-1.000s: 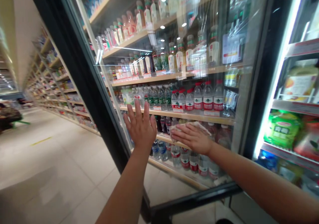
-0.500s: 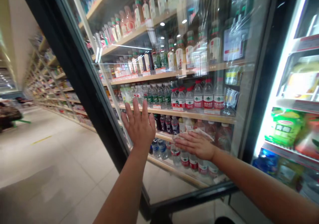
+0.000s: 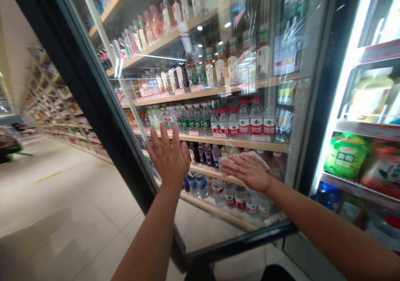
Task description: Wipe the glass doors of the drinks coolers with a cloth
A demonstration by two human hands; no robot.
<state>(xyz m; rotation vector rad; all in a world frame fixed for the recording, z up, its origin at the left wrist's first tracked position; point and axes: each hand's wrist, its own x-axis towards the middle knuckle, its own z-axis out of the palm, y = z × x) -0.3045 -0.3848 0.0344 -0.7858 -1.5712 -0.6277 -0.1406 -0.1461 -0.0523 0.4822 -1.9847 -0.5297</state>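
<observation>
My left hand (image 3: 168, 156) lies with fingers spread against the glass door (image 3: 300, 118), near its left edge. Lower and to the right, my right hand (image 3: 246, 170) is flat with fingers stretched, pressing a pale cloth (image 3: 261, 159) against the same glass. Most of the cloth is hidden under the palm and fingers. A thick dark frame (image 3: 237, 247) borders the door, which stands swung outward. Bottles on shelves show through the glass, among them red-capped water bottles (image 3: 244, 118) above my right hand.
At the right is a lit cooler with a green pouch (image 3: 345, 156) on its shelf (image 3: 365, 129). Long store shelves (image 3: 62, 93) run back on the left beside a tiled floor (image 3: 78, 197). Lights reflect in the glass.
My right hand and the cloth have slid slightly upward on the glass. My left hand stays at about the same spot. The camera view has shifted a little to the right.
</observation>
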